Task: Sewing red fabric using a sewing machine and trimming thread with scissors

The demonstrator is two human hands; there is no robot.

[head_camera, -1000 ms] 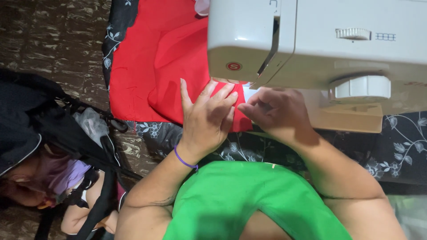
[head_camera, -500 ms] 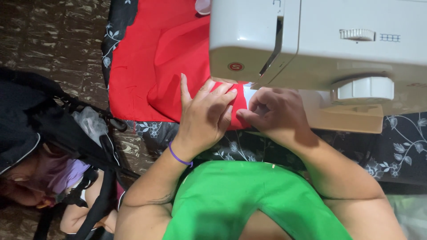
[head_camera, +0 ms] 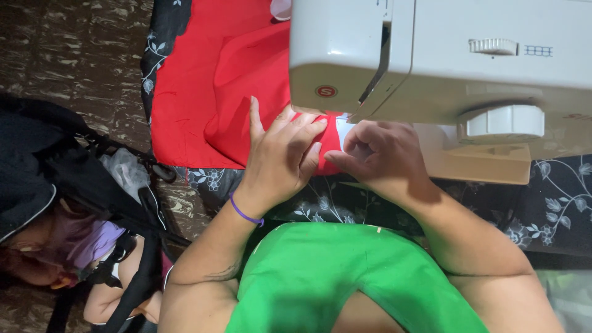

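Fabric fed flat under the sewing head

Machine [head_camera: 444,68] first: the white sewing machine sits on a black flower-print cloth [head_camera: 555,203] that covers the table, its head overhanging the work near the table's front edge. Its handwheel [head_camera: 502,120] faces the person, untouched.

Red fabric [head_camera: 209,92] spreads from under the head toward the table's left edge, with a raised fold running down its middle. Only a narrow strip of it shows between the two hands, right below the head; the needle and foot are hidden by the housing.

Left hand [head_camera: 280,157] lies palm down on the fabric, fingers spread wide and flat, tips touching the base of the head. A purple band [head_camera: 245,214] circles that wrist. Right hand [head_camera: 382,157] rests just beside it, fingers curled narrow, tips pinching or pressing the fabric's near edge; which of the two I cannot tell.

Doing this well, as I judge it, means keeping the left palm light so the cloth slides rather than drags, holding the edge straight with the right fingertips, and keeping all tips clear of the hidden needle. The loose fold at left should stay smoothed out, so it does not get caught in the seam.

A black bag [head_camera: 55,166] lies on the floor beyond the table's left edge.
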